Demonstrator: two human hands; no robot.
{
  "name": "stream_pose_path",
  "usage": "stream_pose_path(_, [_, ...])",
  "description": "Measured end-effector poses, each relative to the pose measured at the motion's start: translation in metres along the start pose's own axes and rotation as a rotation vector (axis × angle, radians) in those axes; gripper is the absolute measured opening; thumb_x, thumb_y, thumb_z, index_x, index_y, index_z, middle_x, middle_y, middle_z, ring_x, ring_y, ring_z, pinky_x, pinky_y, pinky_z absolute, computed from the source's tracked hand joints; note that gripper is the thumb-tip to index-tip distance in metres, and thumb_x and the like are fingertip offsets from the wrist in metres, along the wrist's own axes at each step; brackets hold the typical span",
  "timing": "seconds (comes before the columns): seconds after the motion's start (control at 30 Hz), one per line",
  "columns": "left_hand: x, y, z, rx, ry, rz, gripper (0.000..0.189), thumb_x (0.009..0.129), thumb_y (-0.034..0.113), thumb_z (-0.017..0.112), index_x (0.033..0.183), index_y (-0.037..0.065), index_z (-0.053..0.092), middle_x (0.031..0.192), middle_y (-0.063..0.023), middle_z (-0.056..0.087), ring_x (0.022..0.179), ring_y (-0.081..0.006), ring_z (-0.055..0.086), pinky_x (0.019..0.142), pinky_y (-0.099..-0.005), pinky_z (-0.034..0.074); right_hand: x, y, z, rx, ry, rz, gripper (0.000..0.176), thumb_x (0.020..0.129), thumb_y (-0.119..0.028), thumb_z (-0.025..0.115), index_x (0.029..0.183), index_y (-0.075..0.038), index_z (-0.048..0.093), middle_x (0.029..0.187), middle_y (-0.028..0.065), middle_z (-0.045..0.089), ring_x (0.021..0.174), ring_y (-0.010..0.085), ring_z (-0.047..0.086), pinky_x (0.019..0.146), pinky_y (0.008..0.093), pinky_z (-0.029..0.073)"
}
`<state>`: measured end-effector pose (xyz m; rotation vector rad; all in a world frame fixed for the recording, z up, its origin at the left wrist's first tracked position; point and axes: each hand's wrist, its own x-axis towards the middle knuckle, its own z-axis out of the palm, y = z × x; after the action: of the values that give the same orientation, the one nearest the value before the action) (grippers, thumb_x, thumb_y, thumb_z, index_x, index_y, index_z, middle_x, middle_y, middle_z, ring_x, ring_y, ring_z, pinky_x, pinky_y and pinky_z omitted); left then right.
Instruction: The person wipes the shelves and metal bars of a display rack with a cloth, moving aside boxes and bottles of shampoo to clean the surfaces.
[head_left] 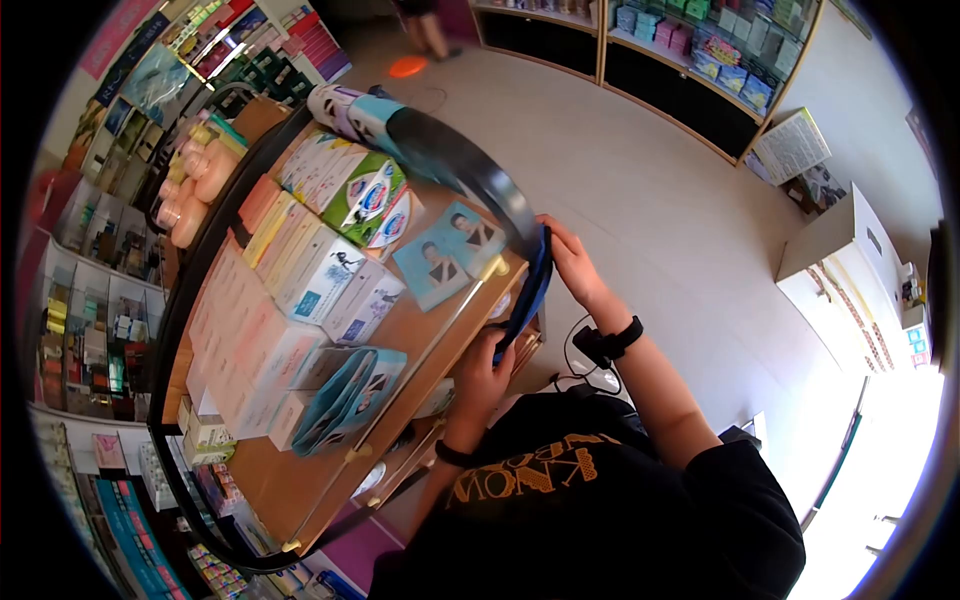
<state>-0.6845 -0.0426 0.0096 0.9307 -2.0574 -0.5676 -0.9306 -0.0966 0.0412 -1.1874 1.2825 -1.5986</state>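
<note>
Shop flr (650,210), wood shelf (265,490) w/ boxed goods (315,270), display cabinet (675,95) across.
L hand (484,378) + R hand (570,262): grip closed on dk-blue flat item (530,300) nr shelf edge.

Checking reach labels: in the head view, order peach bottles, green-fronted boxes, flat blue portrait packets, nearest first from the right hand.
From the right hand:
1. Flat blue portrait packets, just left
2. Green-fronted boxes, farther left
3. Peach bottles, far left

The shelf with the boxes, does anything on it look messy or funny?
A bit: the light-blue packets beside the pale pink boxes look curved and bulging, while those boxes stand in straight rows. I can't see anything spilled.
</note>
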Motion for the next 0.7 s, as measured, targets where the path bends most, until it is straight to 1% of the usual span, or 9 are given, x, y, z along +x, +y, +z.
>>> stream_pose_path(0.07, [-0.009, -0.009, -0.003, 0.048, 0.022, -0.049, 0.023, 0.098, 0.014, 0.077, 0.116, 0.003, 0.069, 0.107, -0.0176, 0.074, 0.097, -0.0386, 0.073, 0.084, -0.0455, 0.059, 0.01, 0.028, 0.012, 0.065, 0.026, 0.053, 0.042, 0.114, -0.023, 0.038, 0.135, -0.001, 0.067, 0.121, 0.0091, 0.073, 0.114, 0.0187, 0.062, 0.106, 0.0312, 0.046])
stream_pose_path(0.2, [-0.009, -0.014, -0.007, 0.115, 0.034, -0.051, 0.022, 0.099, 0.019, 0.078, 0.113, 0.004, 0.07, 0.099, -0.0161, 0.074, 0.088, -0.0366, 0.073, 0.076, -0.0442, 0.058, 0.004, 0.031, 0.025, 0.187, 0.083, 0.206, 0.043, 0.114, -0.026, 0.042, 0.132, 0.002, 0.068, 0.118, 0.0098, 0.073, 0.111, 0.0179, 0.061, 0.104, 0.0314, 0.046])
stream_pose_path(0.27, [-0.009, -0.023, 0.0, 0.069, -0.003, -0.014, 0.02, 0.1, 0.019, 0.076, 0.112, 0.005, 0.068, 0.099, -0.0159, 0.073, 0.088, -0.0376, 0.073, 0.075, -0.0446, 0.058, 0.002, 0.034, 0.026, 0.127, 0.171, 0.214, 0.045, 0.114, -0.03, 0.044, 0.126, 0.004, 0.071, 0.111, 0.0087, 0.075, 0.103, 0.0166, 0.061, 0.097, 0.0315, 0.048])
stream_pose_path(0.37, [-0.011, -0.032, 0.008, 0.047, -0.081, -0.012, 0.021, 0.101, 0.018, 0.076, 0.112, 0.004, 0.065, 0.1, -0.0174, 0.071, 0.09, -0.0383, 0.073, 0.075, -0.0445, 0.058, 0.005, 0.072, 0.012, 0.061, 0.045, 0.249, 0.046, 0.113, -0.032, 0.044, 0.118, 0.004, 0.073, 0.102, 0.0061, 0.074, 0.093, 0.0152, 0.06, 0.087, 0.0316, 0.049])
stream_pose_path(0.43, [-0.014, -0.038, 0.015, 0.008, -0.106, -0.03, 0.023, 0.1, 0.017, 0.076, 0.114, 0.003, 0.063, 0.1, -0.0188, 0.069, 0.092, -0.0397, 0.072, 0.077, -0.046, 0.057, 0.006, 0.109, 0.01, 0.144, 0.093, 0.252, 0.045, 0.111, -0.032, 0.046, 0.111, 0.002, 0.075, 0.092, 0.0024, 0.071, 0.085, 0.0144, 0.058, 0.08, 0.0313, 0.048])
stream_pose_path(0.5, [-0.018, -0.043, 0.019, 0.066, -0.186, -0.069, 0.026, 0.1, 0.019, 0.075, 0.116, 0.003, 0.063, 0.103, -0.0194, 0.069, 0.095, -0.0404, 0.071, 0.081, -0.0485, 0.057, 0.005, 0.155, -0.008, 0.149, -0.089, 0.481, 0.047, 0.107, -0.035, 0.052, 0.139, -0.003, 0.064, 0.124, 0.0068, 0.071, 0.113, 0.0192, 0.064, 0.1, 0.0344, 0.051])
stream_pose_path(0.57, [-0.019, -0.05, 0.025, 0.094, -0.228, -0.093, 0.027, 0.101, 0.021, 0.075, 0.117, 0.003, 0.063, 0.106, -0.0191, 0.07, 0.097, -0.0408, 0.071, 0.083, -0.0494, 0.056, 0.004, 0.187, -0.014, 0.151, -0.147, 0.502, 0.05, 0.106, -0.039, 0.054, 0.137, -0.001, 0.066, 0.124, 0.0084, 0.072, 0.11, 0.0202, 0.067, 0.097, 0.0359, 0.053])
stream_pose_path(0.63, [-0.019, -0.054, 0.029, 0.136, -0.246, -0.131, 0.028, 0.101, 0.022, 0.074, 0.118, 0.003, 0.062, 0.108, -0.0188, 0.07, 0.099, -0.0412, 0.071, 0.085, -0.0503, 0.056, 0.005, 0.211, -0.014, 0.084, -0.103, 0.513, 0.043, 0.105, -0.028, 0.051, 0.133, 0.0, 0.069, 0.107, 0.0029, 0.068, 0.094, 0.0156, 0.057, 0.087, 0.0313, 0.049])
stream_pose_path(0.7, [-0.017, -0.056, 0.034, 0.199, -0.33, -0.196, 0.033, 0.102, 0.025, 0.072, 0.124, 0.003, 0.063, 0.115, -0.0192, 0.07, 0.106, -0.0414, 0.07, 0.092, -0.0507, 0.056, 0.018, 0.217, -0.019, 0.075, -0.288, 0.56, 0.053, 0.11, -0.037, 0.052, 0.145, 0.002, 0.061, 0.133, 0.0072, 0.066, 0.114, 0.0177, 0.058, 0.099, 0.0334, 0.05])
